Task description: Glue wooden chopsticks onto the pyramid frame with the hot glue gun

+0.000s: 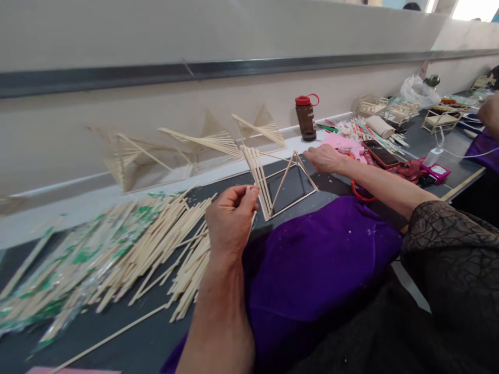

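My left hand [231, 221] is closed in a pinch on a thin wooden stick [252, 224], most of it hidden by the fingers. Just beyond it, on the dark table, stands an open frame of wooden sticks [293, 203], with several sticks laid side by side along its left side. My right hand [324, 159] reaches past the frame's right corner, its fingers curled together; what they hold, if anything, is too small to make out. Loose wooden sticks [156, 254] lie in a heap left of my left hand.
Finished stick models [202, 143] lean along the wall. Sticks in plastic wrappers [86, 254] lie at far left. Purple cloth [312, 265] covers my lap. A brown bottle [306, 119], a pink glue gun [356, 150] and a phone [380, 154] are at right. Another person's hand [489, 115] shows at far right.
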{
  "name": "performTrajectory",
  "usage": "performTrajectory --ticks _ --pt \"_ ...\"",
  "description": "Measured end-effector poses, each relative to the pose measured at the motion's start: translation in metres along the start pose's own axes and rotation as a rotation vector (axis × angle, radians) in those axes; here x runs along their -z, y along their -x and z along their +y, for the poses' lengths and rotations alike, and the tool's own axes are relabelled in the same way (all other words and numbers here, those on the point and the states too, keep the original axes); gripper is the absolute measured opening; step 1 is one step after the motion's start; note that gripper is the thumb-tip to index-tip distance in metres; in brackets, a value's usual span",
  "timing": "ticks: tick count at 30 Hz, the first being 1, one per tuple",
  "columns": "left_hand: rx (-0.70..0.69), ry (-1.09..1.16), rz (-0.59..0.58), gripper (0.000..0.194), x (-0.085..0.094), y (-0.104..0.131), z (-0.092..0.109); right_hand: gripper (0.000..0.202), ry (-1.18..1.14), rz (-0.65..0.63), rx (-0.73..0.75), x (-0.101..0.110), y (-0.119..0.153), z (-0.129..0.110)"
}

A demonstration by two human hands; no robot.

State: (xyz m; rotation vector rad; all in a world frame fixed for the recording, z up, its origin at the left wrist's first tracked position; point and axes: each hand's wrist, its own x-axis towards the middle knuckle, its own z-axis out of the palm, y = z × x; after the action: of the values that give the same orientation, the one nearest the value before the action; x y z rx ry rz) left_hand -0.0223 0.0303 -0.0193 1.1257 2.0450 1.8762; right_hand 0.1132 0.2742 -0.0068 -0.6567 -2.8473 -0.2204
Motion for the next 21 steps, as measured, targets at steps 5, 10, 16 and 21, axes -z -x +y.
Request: performTrajectory --ticks 5,10,16,21 --pt "0.086 0.164 0.045 0.016 -0.001 0.004 0.014 0.035 0.030 0.027 -0.196 0.034 -0.021 0.054" --pt "0.137 0.486 0.006 0.023 0.003 0.001 0.025 0.031 -0.266 0.368 -0.400 0.075 -0.010 0.044" --pt "0.136 0.550 0.091 0.038 0.009 -0.004 0.023 0.025 -0.864 0.478 0.030 0.122 0.043 -0.075" --pt "-0.017 0.505 0.048 0.046 0.013 -0.003 0.022 0.024 -0.623 0.088 0.212 0.120 0.041 -0.147"
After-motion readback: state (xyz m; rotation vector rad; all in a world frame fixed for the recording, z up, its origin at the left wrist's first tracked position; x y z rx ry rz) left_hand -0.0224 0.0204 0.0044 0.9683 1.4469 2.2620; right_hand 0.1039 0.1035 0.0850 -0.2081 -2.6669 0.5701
